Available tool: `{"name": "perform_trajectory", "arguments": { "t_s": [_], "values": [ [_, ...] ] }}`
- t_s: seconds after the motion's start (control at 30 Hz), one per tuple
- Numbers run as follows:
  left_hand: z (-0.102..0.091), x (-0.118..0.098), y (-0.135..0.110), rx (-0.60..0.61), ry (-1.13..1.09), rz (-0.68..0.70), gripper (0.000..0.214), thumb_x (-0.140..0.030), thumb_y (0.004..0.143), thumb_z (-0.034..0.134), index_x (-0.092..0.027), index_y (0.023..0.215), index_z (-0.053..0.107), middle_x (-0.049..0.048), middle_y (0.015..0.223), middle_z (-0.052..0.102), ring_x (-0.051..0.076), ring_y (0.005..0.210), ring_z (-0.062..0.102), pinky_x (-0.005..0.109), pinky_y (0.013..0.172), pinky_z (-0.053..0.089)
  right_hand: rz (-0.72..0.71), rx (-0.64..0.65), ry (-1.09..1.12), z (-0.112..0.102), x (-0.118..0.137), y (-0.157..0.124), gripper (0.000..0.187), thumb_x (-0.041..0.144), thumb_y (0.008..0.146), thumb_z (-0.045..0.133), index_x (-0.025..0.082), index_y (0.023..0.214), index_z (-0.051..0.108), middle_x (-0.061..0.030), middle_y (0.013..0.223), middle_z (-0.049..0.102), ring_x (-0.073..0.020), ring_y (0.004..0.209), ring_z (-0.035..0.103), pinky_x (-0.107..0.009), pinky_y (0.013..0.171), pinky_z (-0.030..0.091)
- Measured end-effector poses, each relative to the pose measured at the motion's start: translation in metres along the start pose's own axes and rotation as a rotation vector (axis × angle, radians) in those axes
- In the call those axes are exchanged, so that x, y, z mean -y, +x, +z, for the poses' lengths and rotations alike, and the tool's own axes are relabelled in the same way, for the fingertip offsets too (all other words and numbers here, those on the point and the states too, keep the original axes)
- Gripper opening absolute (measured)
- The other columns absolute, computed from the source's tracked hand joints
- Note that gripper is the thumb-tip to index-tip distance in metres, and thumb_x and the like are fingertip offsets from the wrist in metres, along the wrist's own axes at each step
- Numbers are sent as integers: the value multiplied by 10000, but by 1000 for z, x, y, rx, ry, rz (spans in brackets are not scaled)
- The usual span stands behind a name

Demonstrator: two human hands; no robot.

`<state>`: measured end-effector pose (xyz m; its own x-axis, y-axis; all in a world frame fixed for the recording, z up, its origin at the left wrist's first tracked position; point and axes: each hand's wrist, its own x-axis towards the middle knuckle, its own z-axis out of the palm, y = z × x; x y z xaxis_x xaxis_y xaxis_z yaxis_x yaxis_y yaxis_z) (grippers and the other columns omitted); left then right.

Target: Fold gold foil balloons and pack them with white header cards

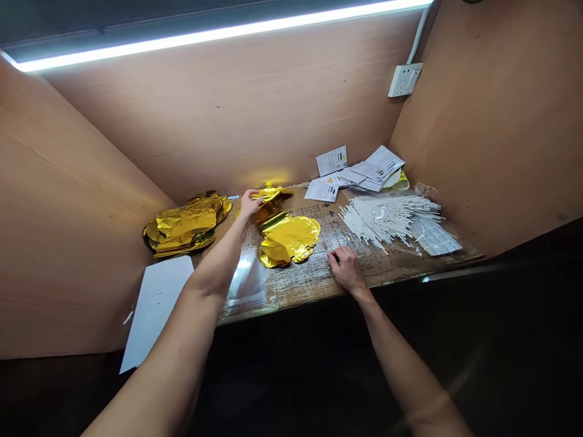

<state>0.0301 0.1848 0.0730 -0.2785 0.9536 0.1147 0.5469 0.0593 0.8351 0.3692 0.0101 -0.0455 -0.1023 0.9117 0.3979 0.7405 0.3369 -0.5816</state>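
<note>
My left hand [249, 204] reaches to the far side of the table, its fingers pinching the raised end of a gold foil balloon [286, 240], which lies mostly flat and crumpled. My right hand [347, 271] rests palm down on a clear plastic sheet [310, 276] covering the wooden tabletop [319, 291], holding nothing. A folded pile of gold foil balloons [184, 224] sits to the left of my left hand. White plastic balloon sticks [387, 218] lie in a loose heap beyond my right hand.
Printed paper cards [359, 176] lie at the back right, and a clear bag [246, 282] lies under my left forearm. A white sheet [155, 309] rests at the left. Wooden partitions enclose the table, with a wall socket [404, 79] at the back right.
</note>
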Motion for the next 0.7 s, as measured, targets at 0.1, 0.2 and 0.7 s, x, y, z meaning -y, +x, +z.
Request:
{"name": "perform_trajectory", "arguments": {
  "t_s": [0.1,0.2,0.7],
  "values": [
    [-1,-26,-13,14,-101,150,419,-248,860,708,-156,1267,672,86,1097,771,181,972,723,303,895,588,46,-109,67,-5,8,9,196,348,1005,583,209,1026,719,-140,1089,776,-334,1109,665,-476,992,441],
    [3,-40,-56,89,-245,422,356,-301,834,766,-147,1154,751,92,1057,790,208,957,742,346,914,606,37,-156,297,-21,30,31,320,404,997,623,206,1244,671,-157,1251,748,-328,1163,667,-484,990,491],
    [67,72,-345,-135,86,595,216,-207,1015,663,-273,1168,801,43,846,760,240,880,655,422,870,554,496,135,891,-11,62,-50,462,433,845,729,291,1127,392,149,598,539,-136,464,628,-167,376,435]
  ]
}}
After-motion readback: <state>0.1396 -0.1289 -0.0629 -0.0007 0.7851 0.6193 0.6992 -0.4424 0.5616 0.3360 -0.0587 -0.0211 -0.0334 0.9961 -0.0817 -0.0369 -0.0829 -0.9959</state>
